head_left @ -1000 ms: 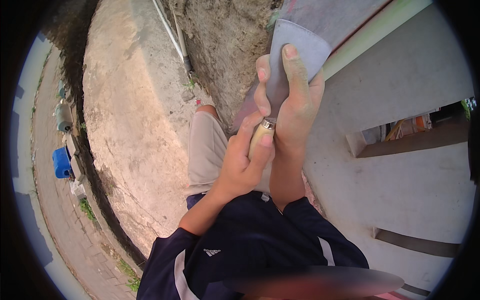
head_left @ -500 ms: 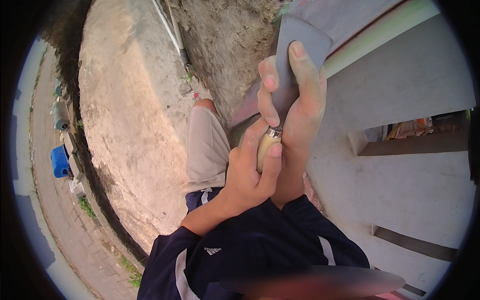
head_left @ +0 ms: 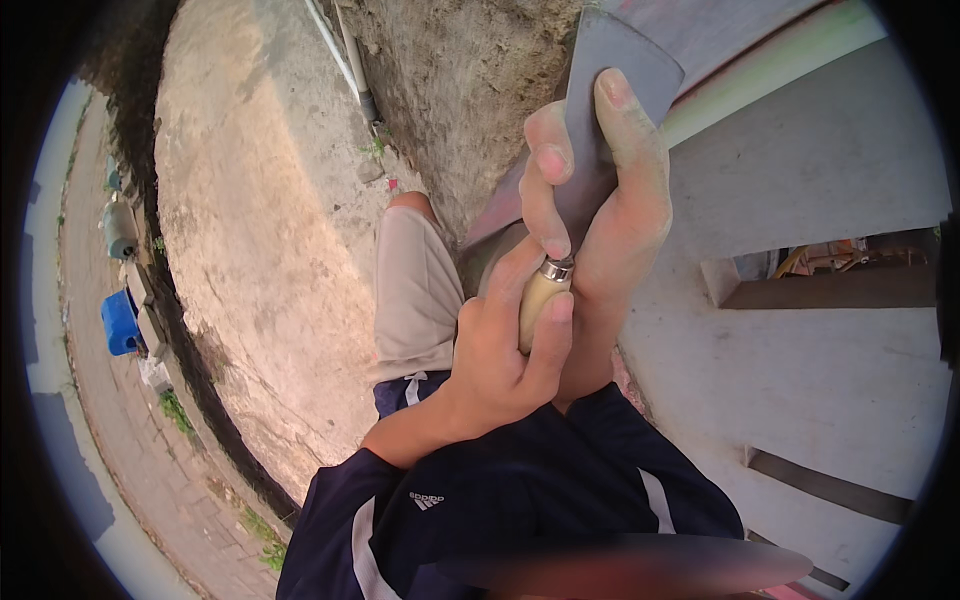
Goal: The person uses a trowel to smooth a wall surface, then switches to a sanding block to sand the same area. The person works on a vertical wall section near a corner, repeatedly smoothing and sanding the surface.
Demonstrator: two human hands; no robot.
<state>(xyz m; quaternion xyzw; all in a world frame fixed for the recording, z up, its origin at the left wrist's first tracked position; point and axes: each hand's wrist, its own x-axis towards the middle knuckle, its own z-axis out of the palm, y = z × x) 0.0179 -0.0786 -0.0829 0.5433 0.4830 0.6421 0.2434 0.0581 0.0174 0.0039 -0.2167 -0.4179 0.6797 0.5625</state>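
both hands sit higher on the tool than 1 s ago; more pale handle shows. l→r: blue bin far left by paved path, concrete slab, then left hand clenched round wooden handle of trowel. right hand pinches grey steel blade, thumb + fingers flat along it. blade held up against plastered wall; looks like grip being reset.

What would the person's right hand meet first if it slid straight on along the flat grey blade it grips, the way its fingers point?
Probably the pale wall ledge beyond the blade; depth is unclear.
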